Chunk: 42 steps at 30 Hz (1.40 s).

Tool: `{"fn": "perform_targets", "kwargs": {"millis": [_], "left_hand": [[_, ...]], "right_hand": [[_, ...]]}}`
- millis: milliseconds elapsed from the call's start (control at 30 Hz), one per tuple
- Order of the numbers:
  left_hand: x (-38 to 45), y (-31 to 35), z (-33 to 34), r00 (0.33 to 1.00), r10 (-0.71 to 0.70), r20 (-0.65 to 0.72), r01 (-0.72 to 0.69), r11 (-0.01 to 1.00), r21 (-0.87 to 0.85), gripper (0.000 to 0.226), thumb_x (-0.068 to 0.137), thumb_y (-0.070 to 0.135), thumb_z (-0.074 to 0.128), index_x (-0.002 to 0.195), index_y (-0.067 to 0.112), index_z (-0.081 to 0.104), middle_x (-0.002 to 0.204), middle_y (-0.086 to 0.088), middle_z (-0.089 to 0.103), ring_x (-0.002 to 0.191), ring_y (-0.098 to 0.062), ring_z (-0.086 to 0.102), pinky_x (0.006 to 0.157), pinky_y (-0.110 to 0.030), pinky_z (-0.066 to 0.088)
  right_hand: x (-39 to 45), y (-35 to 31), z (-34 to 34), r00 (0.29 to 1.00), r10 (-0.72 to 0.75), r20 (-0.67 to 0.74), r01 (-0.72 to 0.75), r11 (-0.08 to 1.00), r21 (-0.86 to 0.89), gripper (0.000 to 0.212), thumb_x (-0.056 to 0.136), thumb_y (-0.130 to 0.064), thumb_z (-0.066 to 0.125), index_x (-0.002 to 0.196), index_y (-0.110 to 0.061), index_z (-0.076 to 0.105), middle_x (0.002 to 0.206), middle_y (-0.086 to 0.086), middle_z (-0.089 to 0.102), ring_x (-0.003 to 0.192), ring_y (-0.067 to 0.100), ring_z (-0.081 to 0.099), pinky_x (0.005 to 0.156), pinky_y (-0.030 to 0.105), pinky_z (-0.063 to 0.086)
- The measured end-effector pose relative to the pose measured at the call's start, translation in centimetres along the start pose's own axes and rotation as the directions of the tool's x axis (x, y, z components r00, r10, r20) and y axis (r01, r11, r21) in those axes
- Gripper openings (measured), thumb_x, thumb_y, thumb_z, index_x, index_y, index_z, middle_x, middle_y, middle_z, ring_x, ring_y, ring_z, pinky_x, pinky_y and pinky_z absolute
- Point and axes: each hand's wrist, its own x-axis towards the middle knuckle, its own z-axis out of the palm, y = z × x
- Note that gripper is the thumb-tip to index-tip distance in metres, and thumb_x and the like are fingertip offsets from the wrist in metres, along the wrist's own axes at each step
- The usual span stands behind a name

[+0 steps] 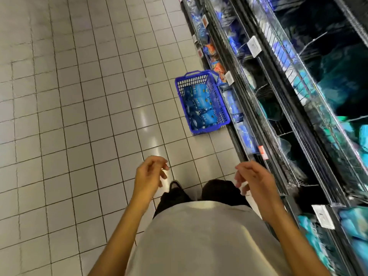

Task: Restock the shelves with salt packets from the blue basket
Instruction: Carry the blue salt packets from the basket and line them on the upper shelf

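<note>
Nothing is held: left hand [148,174] and right hand [252,179] are carried in front of the torso, fingers loosely curled, empty. Blue basket [201,101] is set on the tiled floor [79,116] at 12 o'clock from the hands, against the shelf base, presumably kept within reach of the bottom tiers. Blue salt packets [200,108] are seen lying inside it. Shelves [278,96] run along 1–4 o'clock, partly stocked. Likely step: basket being approached for a pickup.

A blue basket [202,101] of salt packets [201,108] sits on the tiled floor [79,96], well beyond the fingers, against shelves [288,100] stocked with blue packets and a few orange ones [214,56].
</note>
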Motion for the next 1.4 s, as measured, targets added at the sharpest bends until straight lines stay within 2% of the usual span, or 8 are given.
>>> {"fn": "perform_targets", "kwargs": {"millis": [167,300,500,733,867,1000,1167,1400], "left_hand": [[6.6,4.2,1.2,0.997,0.022,0.078,-0.025,0.999,0.047,0.023,0.104,0.016,0.049,0.094,0.016,0.069,0.080,0.004,0.071,0.065,-0.011,0.061,0.053,-0.027,0.047],[11.7,6.9,2.4,0.994,0.034,0.102,-0.043,0.995,0.093,0.021,0.105,0.018,0.049,0.098,0.014,0.069,0.083,0.003,0.071,0.067,-0.010,0.061,0.053,-0.025,0.047],[16.8,9.6,3.7,1.000,-0.022,0.011,0.020,0.991,0.133,0.023,0.106,0.020,0.047,0.100,0.013,0.068,0.082,0.002,0.071,0.066,-0.012,0.062,0.052,-0.025,0.048],[21.7,12.2,3.3,0.989,-0.060,-0.138,0.071,0.995,0.074,0.024,0.106,0.022,0.048,0.097,0.013,0.069,0.083,0.002,0.072,0.062,-0.010,0.064,0.051,-0.024,0.049],[25.1,14.0,2.3,0.980,-0.083,-0.182,0.087,0.996,0.018,0.026,0.106,0.022,0.047,0.097,0.012,0.069,0.083,-0.004,0.071,0.064,-0.015,0.064,0.052,-0.026,0.049],[30.4,16.3,1.2,0.988,-0.079,-0.130,0.086,0.995,0.049,0.025,0.106,0.020,0.048,0.097,0.010,0.068,0.083,-0.003,0.071,0.064,-0.013,0.063,0.053,-0.030,0.048],[39.9,19.4,0.0,0.996,-0.075,0.041,0.068,0.986,0.153,0.026,0.106,0.022,0.047,0.096,0.013,0.069,0.080,-0.003,0.070,0.063,-0.012,0.063,0.051,-0.024,0.049],[52.8,22.0,1.0,0.930,-0.150,0.337,0.022,0.934,0.356,0.028,0.105,0.024,0.048,0.087,0.019,0.069,0.079,0.002,0.073,0.058,-0.007,0.061,0.047,-0.021,0.044]], "right_hand": [[3.3,-0.6,-0.3,0.995,0.037,-0.089,-0.032,0.998,0.052,0.011,0.095,0.004,0.058,0.088,0.000,0.064,0.063,0.006,0.062,0.053,0.021,0.054,0.044,0.029,0.034],[8.5,-1.2,-0.4,0.995,0.038,-0.093,-0.037,0.999,0.013,0.014,0.097,0.000,0.058,0.089,-0.007,0.067,0.067,0.007,0.065,0.056,0.020,0.059,0.043,0.028,0.041],[17.5,-4.8,1.0,0.999,0.044,-0.029,-0.044,0.999,-0.010,0.012,0.098,-0.006,0.059,0.089,-0.007,0.067,0.065,0.003,0.066,0.054,0.014,0.058,0.041,0.022,0.041],[26.3,-13.3,5.8,0.993,-0.008,0.115,0.016,0.997,-0.071,0.011,0.099,-0.007,0.059,0.091,-0.004,0.065,0.060,0.001,0.063,0.051,0.010,0.055,0.042,0.022,0.041],[30.1,-17.8,9.3,0.986,0.006,0.167,0.004,0.998,-0.063,0.011,0.097,-0.001,0.059,0.089,-0.005,0.064,0.068,0.013,0.061,0.054,0.019,0.054,0.045,0.025,0.038],[33.6,-20.0,12.2,0.990,0.014,0.141,-0.004,0.998,-0.069,0.010,0.095,0.001,0.058,0.089,-0.001,0.065,0.069,0.015,0.062,0.055,0.021,0.053,0.044,0.027,0.040],[37.9,-20.9,16.1,0.997,0.076,-0.013,-0.076,0.997,0.010,0.013,0.098,-0.008,0.060,0.085,-0.006,0.064,0.064,0.005,0.064,0.055,0.017,0.055,0.043,0.024,0.041],[43.2,-20.3,20.8,0.941,0.185,-0.283,-0.141,0.975,0.169,0.011,0.100,-0.005,0.058,0.091,-0.001,0.063,0.059,0.001,0.062,0.052,0.014,0.054,0.040,0.022,0.038]]}}
